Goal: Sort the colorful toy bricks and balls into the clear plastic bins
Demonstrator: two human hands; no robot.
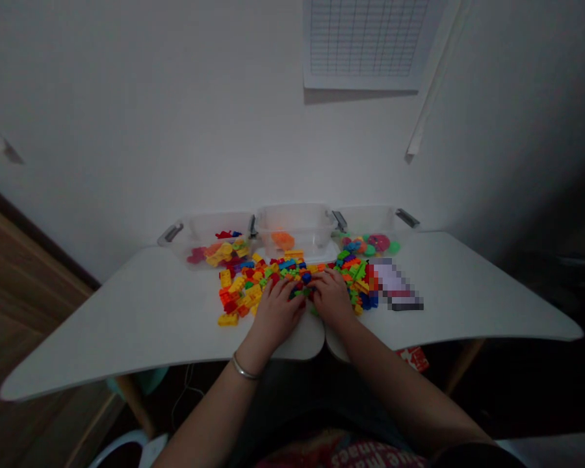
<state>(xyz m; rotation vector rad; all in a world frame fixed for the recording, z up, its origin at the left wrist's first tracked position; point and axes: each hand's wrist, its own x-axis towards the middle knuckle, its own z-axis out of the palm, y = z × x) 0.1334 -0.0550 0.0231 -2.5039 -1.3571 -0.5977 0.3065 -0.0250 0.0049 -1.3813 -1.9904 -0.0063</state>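
Observation:
A heap of mixed toy building bricks (pixel 251 298) in yellow, orange, red, green and blue covers the middle of the white table. My left hand (pixel 279 311) rests over the front of the heap, its fingers spread among the bricks. Opposite it, my right hand (pixel 332 300) lies on the bricks with fingers slightly bent and apart, pointing left. A round blue piece (pixel 306 277) sits between the two hands, close to the right fingertips. Dim light and small size hide exactly what the fingertips touch, but no piece is visibly held in either hand.
Three clear bins stand against the wall: the left bin (pixel 214 221) holds several coloured pieces, the middle bin (pixel 297 214) an orange piece, the right bin (pixel 370 218) round pieces. A blurred phone-like object (pixel 394 286) lies right of the heap. The white table (pixel 141 312) has a notched front edge.

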